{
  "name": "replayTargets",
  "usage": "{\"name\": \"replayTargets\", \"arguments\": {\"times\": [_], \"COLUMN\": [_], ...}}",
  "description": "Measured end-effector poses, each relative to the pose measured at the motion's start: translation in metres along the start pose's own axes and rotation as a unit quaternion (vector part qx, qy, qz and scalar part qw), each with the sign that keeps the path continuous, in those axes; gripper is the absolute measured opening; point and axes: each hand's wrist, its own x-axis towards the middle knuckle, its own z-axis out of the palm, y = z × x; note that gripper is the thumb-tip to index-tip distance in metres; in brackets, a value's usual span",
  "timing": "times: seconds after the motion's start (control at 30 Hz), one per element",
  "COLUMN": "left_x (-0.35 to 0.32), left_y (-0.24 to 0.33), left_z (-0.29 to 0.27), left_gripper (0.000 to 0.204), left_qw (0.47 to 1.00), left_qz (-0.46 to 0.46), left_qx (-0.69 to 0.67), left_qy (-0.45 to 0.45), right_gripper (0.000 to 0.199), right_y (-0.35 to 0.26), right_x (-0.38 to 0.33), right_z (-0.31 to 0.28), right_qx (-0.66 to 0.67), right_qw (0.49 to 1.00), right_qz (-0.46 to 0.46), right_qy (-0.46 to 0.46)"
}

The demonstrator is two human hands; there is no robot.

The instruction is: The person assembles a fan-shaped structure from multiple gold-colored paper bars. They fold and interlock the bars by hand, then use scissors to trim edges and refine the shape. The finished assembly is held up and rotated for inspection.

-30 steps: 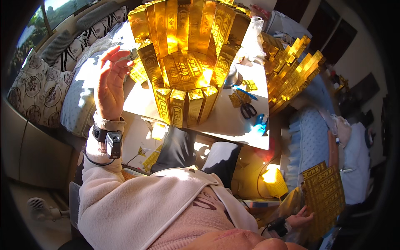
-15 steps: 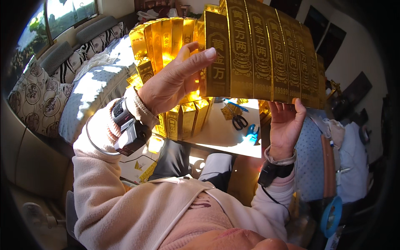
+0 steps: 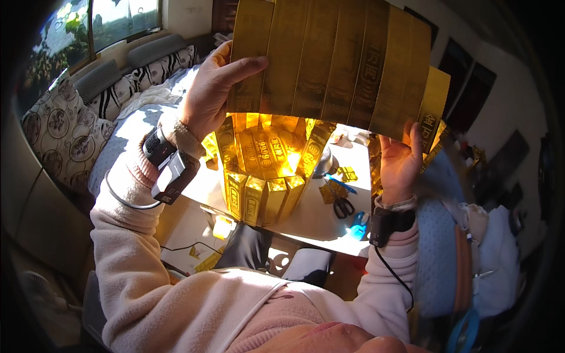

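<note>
A wide gold panel of joined, printed cardboard strips (image 3: 329,65) is raised in front of me at the top of the view. My left hand (image 3: 206,91) grips its left edge, thumb on the near face and fingers behind. At its lower right corner, my right hand (image 3: 400,162) pinches the bottom edge, with the thumb up and part of the fingers hidden by the panel. Below the panel stands a round, basket-like structure of folded gold card pieces (image 3: 262,200), its upper part covered from sight.
On the white table (image 3: 312,232) lie black-handled scissors (image 3: 343,207), a blue pen (image 3: 341,184), small gold scraps (image 3: 347,173) and a blue object (image 3: 357,226). A bed-like seat with patterned cushions (image 3: 59,120) is at left. Bluish padded furniture (image 3: 438,247) is at right.
The panel has shifted left and tilted, and its print shows less clearly. My left hand has moved left with its edge. More of the round gold structure shows beneath.
</note>
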Motion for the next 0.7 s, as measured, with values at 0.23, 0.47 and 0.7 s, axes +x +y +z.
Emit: {"name": "replayTargets", "arguments": {"times": [0.23, 0.47, 0.7], "left_x": [0.051, 0.100, 0.132], "left_y": [0.022, 0.024, -0.014], "left_z": [-0.037, -0.070, -0.120], "left_gripper": [0.046, 0.041, 0.045], "left_qw": [0.982, 0.966, 0.928], "left_qz": [0.129, 0.197, 0.250], "left_qx": [0.134, 0.163, 0.257], "left_qy": [0.011, 0.045, 0.099], "right_gripper": [0.048, 0.035, 0.045], "right_y": [0.006, 0.047, 0.095], "right_x": [0.072, 0.141, 0.172], "right_z": [0.006, 0.028, 0.034], "right_qx": [-0.027, -0.213, -0.365], "right_qw": [0.995, 0.960, 0.910], "right_qz": [-0.035, -0.105, -0.146], "right_qy": [-0.089, -0.150, -0.132]}}
